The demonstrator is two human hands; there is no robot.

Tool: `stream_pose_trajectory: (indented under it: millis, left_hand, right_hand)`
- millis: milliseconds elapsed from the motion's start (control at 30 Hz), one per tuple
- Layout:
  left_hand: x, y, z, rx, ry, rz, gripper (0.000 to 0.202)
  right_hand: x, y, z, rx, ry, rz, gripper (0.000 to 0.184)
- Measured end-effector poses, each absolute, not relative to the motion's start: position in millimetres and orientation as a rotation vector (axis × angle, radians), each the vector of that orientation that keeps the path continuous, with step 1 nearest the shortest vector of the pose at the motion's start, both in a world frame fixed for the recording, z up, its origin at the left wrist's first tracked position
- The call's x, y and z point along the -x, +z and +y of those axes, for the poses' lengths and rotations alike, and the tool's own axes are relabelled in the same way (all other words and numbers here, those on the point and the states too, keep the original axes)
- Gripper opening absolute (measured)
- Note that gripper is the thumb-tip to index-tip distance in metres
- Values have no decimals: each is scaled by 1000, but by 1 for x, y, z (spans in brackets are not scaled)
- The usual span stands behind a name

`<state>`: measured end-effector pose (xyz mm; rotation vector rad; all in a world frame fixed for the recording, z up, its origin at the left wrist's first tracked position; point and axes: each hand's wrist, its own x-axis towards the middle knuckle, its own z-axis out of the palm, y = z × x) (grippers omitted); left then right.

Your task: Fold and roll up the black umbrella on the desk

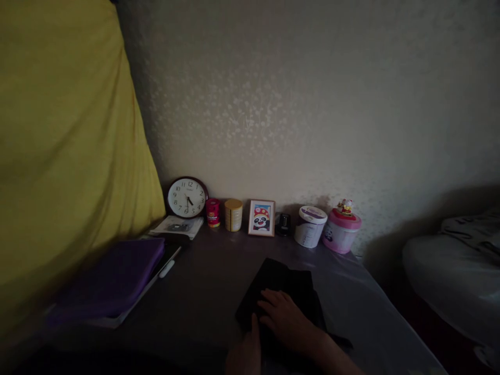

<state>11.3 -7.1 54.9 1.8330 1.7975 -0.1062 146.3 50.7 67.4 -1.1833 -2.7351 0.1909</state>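
Observation:
A dark folded cloth (283,284) lies on the table (207,281) in front of me. My right hand (283,315) rests flat on the near part of the cloth, fingers stretched out toward the left. My left hand (244,354) shows only partly at the bottom edge, lying against the cloth's near left corner beside the right hand; its fingers are in shadow.
Along the wall stand a round clock (186,197), a red can (213,212), a yellow can (233,214), a framed panda picture (261,217), a white tub (310,226) and a pink tub (341,230). A purple folder (113,278) lies left, a yellow curtain (58,156) behind it.

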Motion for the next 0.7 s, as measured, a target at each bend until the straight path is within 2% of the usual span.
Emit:
stream_pose_trajectory:
  millis: [167,333,500,700]
  left_hand:
    - [-13,52,-4,-1842,-124,1809,67]
    - [-16,39,0,-1824,-124,1801,80]
    - [-18,39,1,-1716,-139,1791,83]
    - [-19,33,2,-1675,-188,1804,80]
  right_hand:
    - [-144,57,79,1098,169,-2791,36]
    - [-141,46,117,1103,117,-2788,33]
    - [-145,44,147,1150,-42,-2848,35]
    - [-147,48,167,1402,-166,-2754,30]
